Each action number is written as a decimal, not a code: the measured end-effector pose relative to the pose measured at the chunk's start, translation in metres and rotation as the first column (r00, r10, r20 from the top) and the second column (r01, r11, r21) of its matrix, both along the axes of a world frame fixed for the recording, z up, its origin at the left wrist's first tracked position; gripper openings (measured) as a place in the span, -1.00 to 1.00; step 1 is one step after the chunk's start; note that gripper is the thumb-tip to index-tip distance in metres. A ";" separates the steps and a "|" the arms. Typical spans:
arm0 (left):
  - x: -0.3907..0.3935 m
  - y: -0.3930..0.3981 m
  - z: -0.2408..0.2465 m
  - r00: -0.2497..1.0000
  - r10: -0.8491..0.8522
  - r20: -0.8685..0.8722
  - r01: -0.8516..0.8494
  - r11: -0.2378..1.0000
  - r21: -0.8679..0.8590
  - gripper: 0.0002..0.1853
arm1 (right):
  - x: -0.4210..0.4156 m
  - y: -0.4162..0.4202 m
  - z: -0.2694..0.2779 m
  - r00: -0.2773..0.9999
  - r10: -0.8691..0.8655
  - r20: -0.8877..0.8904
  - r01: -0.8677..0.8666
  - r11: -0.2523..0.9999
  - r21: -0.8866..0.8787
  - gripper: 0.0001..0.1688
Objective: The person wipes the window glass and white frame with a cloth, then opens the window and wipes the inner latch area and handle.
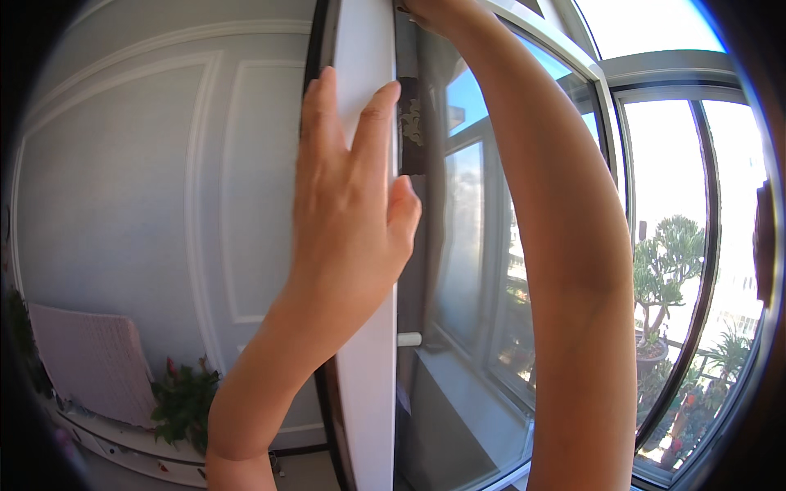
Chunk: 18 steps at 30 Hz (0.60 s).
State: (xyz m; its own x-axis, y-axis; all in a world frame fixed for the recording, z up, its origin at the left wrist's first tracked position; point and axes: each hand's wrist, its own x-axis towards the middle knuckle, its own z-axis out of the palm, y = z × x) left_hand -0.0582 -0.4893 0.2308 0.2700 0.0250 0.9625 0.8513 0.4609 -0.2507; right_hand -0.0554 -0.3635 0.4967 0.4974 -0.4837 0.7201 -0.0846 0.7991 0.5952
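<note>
My left hand (353, 190) lies against the edge of a white window frame (368, 417), fingers spread and pointing up, holding nothing. My right arm reaches up across the glass pane (466, 258). Only part of my right hand (433, 13) shows at the top edge of the picture, near the upper part of the frame; its fingers are mostly cut off, and whether it holds anything cannot be told. A short white handle (409, 339) sticks out beside the frame below my left hand. The pane reflects another window and the sky.
A grey panelled wall (116, 184) is at the left. Below it a pinkish cloth cover (92, 362) and a leafy plant (184, 402) stand on a white cabinet (141, 457). Beyond the right-hand window are a potted tree (669, 264) and other plants.
</note>
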 end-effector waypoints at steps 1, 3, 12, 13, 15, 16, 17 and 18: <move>0.002 0.001 0.003 0.996 0.069 -0.051 -0.068 0.998 0.016 -0.35 | -0.001 0.008 0.006 0.999 -0.014 -0.037 0.016 0.999 0.040 -0.76; 0.000 0.007 0.010 0.965 0.229 -0.131 -0.221 0.973 0.071 -0.41 | -0.005 0.033 0.008 0.995 -0.073 -0.064 0.073 0.997 -0.004 -0.75; 0.004 0.017 0.019 0.896 0.422 -0.136 -0.411 0.906 0.106 -0.53 | 0.051 0.115 -0.028 0.961 0.087 0.264 0.068 0.846 -0.528 -0.64; 0.002 0.016 0.018 0.898 0.422 -0.128 -0.411 0.906 0.102 -0.54 | 0.050 0.105 -0.027 0.946 0.115 0.303 0.055 0.865 -0.499 -0.61; 0.002 0.013 0.017 0.896 0.430 -0.112 -0.420 0.902 0.103 -0.56 | 0.046 0.075 -0.019 0.897 0.182 0.403 0.007 0.906 -0.424 -0.57; 0.002 0.014 0.018 0.892 0.436 -0.119 -0.426 0.899 0.100 -0.57 | 0.045 0.058 -0.013 0.873 0.197 0.445 -0.017 0.927 -0.375 -0.55; 0.003 0.014 0.019 0.887 0.445 -0.125 -0.436 0.895 0.097 -0.57 | 0.037 0.041 -0.006 0.872 0.179 0.456 -0.042 0.954 -0.295 -0.52; 0.005 0.017 0.019 0.887 0.440 -0.140 -0.431 0.898 0.089 -0.58 | 0.025 0.033 0.010 0.937 0.085 0.339 -0.059 0.994 -0.087 -0.48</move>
